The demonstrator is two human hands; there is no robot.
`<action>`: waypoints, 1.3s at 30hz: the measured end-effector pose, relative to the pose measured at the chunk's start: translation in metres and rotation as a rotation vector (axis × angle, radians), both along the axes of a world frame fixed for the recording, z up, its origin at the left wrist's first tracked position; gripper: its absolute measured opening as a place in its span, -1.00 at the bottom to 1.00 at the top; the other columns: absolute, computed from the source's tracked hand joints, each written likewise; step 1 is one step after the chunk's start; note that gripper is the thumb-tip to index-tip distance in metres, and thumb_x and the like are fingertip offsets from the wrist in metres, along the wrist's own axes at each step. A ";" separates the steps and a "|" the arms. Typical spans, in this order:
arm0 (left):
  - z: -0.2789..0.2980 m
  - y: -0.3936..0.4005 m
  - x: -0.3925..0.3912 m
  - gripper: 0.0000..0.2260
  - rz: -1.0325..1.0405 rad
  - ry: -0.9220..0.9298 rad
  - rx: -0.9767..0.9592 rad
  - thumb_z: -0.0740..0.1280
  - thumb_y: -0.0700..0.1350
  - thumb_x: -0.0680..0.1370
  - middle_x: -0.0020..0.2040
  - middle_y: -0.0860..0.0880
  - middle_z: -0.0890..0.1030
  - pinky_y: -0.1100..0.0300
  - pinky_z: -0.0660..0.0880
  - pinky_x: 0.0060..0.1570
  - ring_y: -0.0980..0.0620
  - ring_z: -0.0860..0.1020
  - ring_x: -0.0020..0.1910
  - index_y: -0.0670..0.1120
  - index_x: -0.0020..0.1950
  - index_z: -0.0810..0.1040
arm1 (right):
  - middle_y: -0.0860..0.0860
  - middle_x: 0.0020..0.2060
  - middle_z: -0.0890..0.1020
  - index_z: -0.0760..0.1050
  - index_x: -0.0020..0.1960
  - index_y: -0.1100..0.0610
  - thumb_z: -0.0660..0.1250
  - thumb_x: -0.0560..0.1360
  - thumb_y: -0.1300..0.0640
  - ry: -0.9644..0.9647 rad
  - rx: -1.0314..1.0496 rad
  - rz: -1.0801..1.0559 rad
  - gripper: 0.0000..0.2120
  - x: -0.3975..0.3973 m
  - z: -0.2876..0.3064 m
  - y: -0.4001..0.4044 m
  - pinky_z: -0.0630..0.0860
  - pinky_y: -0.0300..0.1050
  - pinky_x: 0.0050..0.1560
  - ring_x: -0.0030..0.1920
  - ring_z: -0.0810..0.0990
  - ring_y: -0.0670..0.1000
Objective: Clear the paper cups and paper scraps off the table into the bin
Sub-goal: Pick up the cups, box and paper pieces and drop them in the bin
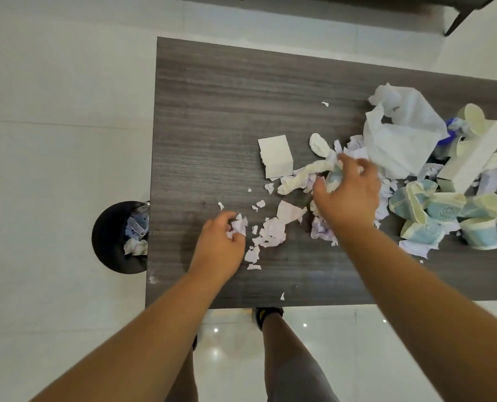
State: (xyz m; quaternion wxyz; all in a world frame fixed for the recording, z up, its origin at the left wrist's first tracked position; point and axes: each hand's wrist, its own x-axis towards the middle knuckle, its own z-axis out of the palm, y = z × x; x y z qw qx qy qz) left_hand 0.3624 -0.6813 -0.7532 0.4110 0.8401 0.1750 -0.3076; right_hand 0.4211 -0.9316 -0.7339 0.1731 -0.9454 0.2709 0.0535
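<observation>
My left hand (219, 248) is closed around a small bunch of pale lilac paper scraps (238, 226) near the middle of the dark wooden table (212, 111). More loose scraps (273, 232) lie just to its right. My right hand (347, 192) is curled over a crushed blue-and-cream paper cup (334, 177) among crumpled paper. A heap of crushed paper cups (432, 207) lies at the right end. The round black bin (117, 236) stands on the floor off the table's left edge, with paper inside it.
A white box (276, 156) sits mid-table. A white plastic bag (401, 134) and a long white carton (470, 158) lie on the pile at right. A twisted cream cloth (305, 172) lies by my right hand. My legs and a shoe (267, 314) stand by the near edge.
</observation>
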 end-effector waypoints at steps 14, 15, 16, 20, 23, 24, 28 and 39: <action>0.001 0.022 -0.024 -0.71 0.206 0.061 -0.036 0.26 -0.07 0.70 0.05 0.16 0.63 0.27 0.54 -0.16 0.17 0.64 -0.11 0.16 0.40 0.54 | 0.10 0.41 0.37 0.51 0.34 -0.01 0.42 0.53 0.03 0.174 0.149 0.018 -0.62 0.019 -0.044 -0.008 0.47 0.09 0.29 0.40 0.36 0.22; 0.001 0.025 -0.023 -0.72 0.218 0.069 -0.041 0.26 -0.08 0.70 0.00 0.17 0.64 0.34 0.48 -0.23 0.21 0.63 -0.15 0.18 0.37 0.54 | 0.09 0.40 0.38 0.50 0.33 -0.03 0.42 0.54 0.04 0.157 0.177 0.014 -0.63 0.018 -0.040 -0.010 0.47 0.07 0.28 0.40 0.38 0.20; 0.002 0.028 -0.021 -0.72 0.232 0.077 -0.048 0.25 -0.08 0.69 -0.04 0.17 0.64 0.39 0.44 -0.29 0.27 0.62 -0.18 0.20 0.35 0.54 | 0.07 0.39 0.39 0.49 0.32 -0.05 0.41 0.54 0.04 0.137 0.207 0.005 -0.64 0.017 -0.035 -0.011 0.50 0.07 0.27 0.38 0.42 0.17; 0.007 0.035 -0.014 -0.76 0.284 0.080 -0.132 0.25 -0.10 0.68 -0.11 0.12 0.66 0.46 0.46 -0.44 0.40 0.58 -0.29 0.20 0.23 0.60 | -0.01 0.29 0.46 0.49 0.26 -0.17 0.41 0.50 -0.01 0.040 0.264 -0.023 -0.66 0.015 -0.002 -0.008 0.67 -0.01 -0.09 -0.08 0.65 0.02; 0.016 0.034 -0.008 -0.81 0.326 0.115 -0.251 0.28 -0.03 0.69 0.01 0.14 0.69 0.35 0.59 -0.30 0.25 0.68 -0.17 0.23 0.17 0.62 | 0.00 0.14 0.59 0.50 0.19 -0.29 0.39 0.44 -0.07 -0.014 0.315 -0.040 -0.66 0.010 0.032 0.011 0.64 -0.03 -0.26 -0.32 0.61 -0.01; 0.021 0.033 -0.006 -0.84 0.342 0.131 -0.296 0.29 0.03 0.69 0.06 0.15 0.69 0.25 0.66 -0.18 0.19 0.70 -0.08 0.25 0.17 0.63 | 0.00 0.03 0.63 0.50 0.18 -0.29 0.38 0.43 -0.09 -0.022 0.335 -0.034 -0.67 0.006 0.043 0.021 0.59 -0.10 -0.33 -0.38 0.57 -0.06; 0.042 0.036 0.001 -0.68 0.391 0.214 -0.553 0.27 0.53 0.44 0.27 0.31 0.61 0.02 0.63 0.28 0.17 0.63 0.27 0.51 0.14 0.52 | -0.11 -0.30 0.68 0.58 0.11 -0.32 0.44 0.44 -0.06 0.041 0.538 -0.003 -0.73 -0.021 0.073 0.080 0.48 -0.27 -0.45 -0.46 0.56 -0.19; 0.034 0.076 -0.024 -0.58 0.816 0.518 -0.910 0.26 0.33 0.64 0.26 -0.01 0.74 -0.16 0.70 0.04 -0.06 0.73 0.24 0.14 0.37 0.63 | -0.17 -0.18 0.72 0.56 0.02 -0.19 0.33 0.35 -0.19 0.276 0.750 -0.013 -0.74 -0.059 0.028 0.215 0.65 0.03 -0.14 -0.18 0.70 -0.13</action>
